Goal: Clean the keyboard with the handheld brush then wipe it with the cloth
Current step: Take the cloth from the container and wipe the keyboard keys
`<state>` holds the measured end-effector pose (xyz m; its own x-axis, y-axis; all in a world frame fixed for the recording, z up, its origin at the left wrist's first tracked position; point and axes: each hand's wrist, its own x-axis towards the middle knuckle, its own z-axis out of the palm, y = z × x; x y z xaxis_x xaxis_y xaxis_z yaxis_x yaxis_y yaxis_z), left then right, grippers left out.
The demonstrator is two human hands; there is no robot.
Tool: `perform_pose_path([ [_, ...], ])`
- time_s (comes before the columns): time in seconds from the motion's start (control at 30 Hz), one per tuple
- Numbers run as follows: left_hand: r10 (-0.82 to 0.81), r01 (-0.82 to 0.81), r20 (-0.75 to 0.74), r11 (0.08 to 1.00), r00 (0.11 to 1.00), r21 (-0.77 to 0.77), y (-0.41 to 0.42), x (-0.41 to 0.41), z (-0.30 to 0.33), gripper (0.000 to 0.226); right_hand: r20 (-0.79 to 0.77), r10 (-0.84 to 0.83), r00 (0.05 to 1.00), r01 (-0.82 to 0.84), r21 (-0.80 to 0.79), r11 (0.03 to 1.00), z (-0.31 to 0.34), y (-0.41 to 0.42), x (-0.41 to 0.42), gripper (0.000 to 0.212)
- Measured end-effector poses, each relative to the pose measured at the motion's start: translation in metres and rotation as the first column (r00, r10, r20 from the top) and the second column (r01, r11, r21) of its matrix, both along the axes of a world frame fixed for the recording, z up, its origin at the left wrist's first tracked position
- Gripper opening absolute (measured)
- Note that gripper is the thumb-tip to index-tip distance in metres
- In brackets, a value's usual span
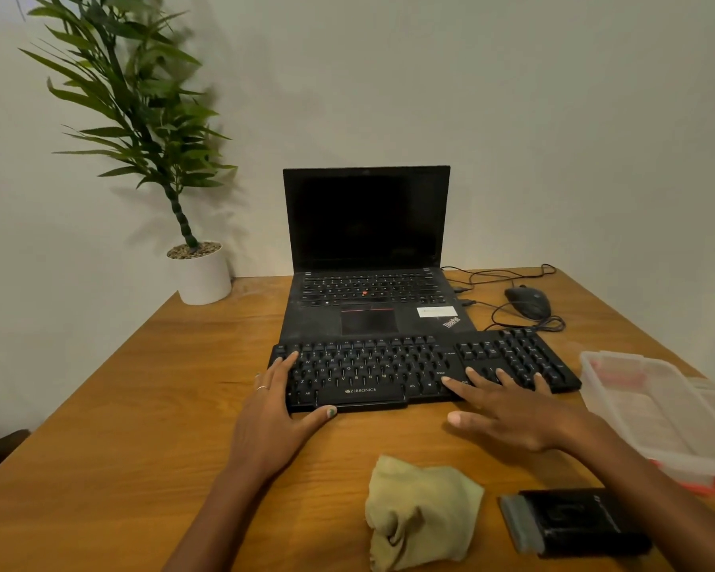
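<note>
A black keyboard (389, 365) lies across the wooden table (141, 406), its back edge over the front of an open laptop (368, 241). My left hand (273, 414) rests on the keyboard's left end, fingers straight on the keys and thumb along its front edge. My right hand (508, 406) lies flat with spread fingers on the keys just left of the number pad. A crumpled pale yellow-green cloth (422, 513) sits on the table near me. To its right lies the black handheld brush (570, 522) with grey bristles on its left side.
A clear plastic lidded box (657, 410) stands at the right edge. A black mouse (529, 303) with looped cables sits behind the keyboard's right end. A white pot with a green plant (201, 274) occupies the back left corner by the wall.
</note>
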<state>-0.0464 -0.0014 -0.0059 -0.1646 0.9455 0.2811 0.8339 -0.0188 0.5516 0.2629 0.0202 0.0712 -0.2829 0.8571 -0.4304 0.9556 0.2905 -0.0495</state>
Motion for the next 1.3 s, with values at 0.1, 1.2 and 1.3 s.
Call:
perform_pose_path([
  [0.1, 0.000, 0.000, 0.006, 1.000, 1.000, -0.006, 0.002, 0.002, 0.000, 0.099, -0.016, 0.037, 0.999, -0.037, -0.016, 0.999, -0.001, 0.000, 0.002, 0.127],
  [1.2, -0.247, 0.129, 0.290, 0.919, 0.925, 0.372, -0.074, 0.065, 0.018, 0.028, -0.693, 0.195, 0.695, 0.339, 0.554, 0.760, -0.011, -0.068, 0.038, 0.032],
  [1.3, -0.304, 0.195, 0.342, 0.928, 0.889, 0.317, -0.091, 0.082, 0.018, 0.029, -0.729, 0.193, 0.657, 0.375, 0.537, 0.756, -0.018, -0.092, 0.043, 0.038],
])
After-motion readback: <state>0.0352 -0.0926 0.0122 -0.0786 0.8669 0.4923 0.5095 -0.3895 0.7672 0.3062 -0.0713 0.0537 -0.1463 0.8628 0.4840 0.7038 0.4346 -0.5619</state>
